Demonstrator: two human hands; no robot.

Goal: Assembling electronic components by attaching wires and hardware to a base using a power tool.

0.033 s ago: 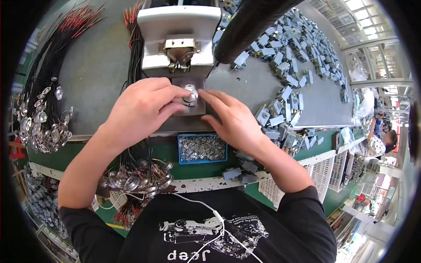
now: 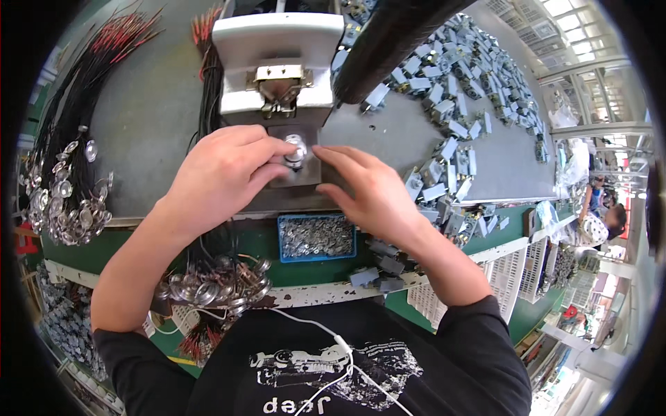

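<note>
A small round shiny metal cap (image 2: 297, 144) rests over a dark flat plate (image 2: 305, 178), below the head of a bench machine (image 2: 277, 41). My left hand (image 2: 225, 170) comes from the left, thumb and index finger pinched at the cap's left edge. A short dark bit below the cap is blurred, so I cannot tell what it is. On the other side, my right hand (image 2: 378, 191) has its fingers stretched and thumb apart, holding nothing. Its index fingertip is close beside the cap; whether it touches is unclear.
A blue tray (image 2: 317, 260) of small metal parts sits at the near edge. Grey switch-like blocks (image 2: 454, 100) cover the right side. Black wires with round metal ends (image 2: 66, 191) lie left, more (image 2: 215, 284) near my lap. A thick black tube (image 2: 395, 45) slants overhead.
The view has shifted slightly. The cap looks turned a little at my left fingertips; both hands keep nearly the same place and pose.
</note>
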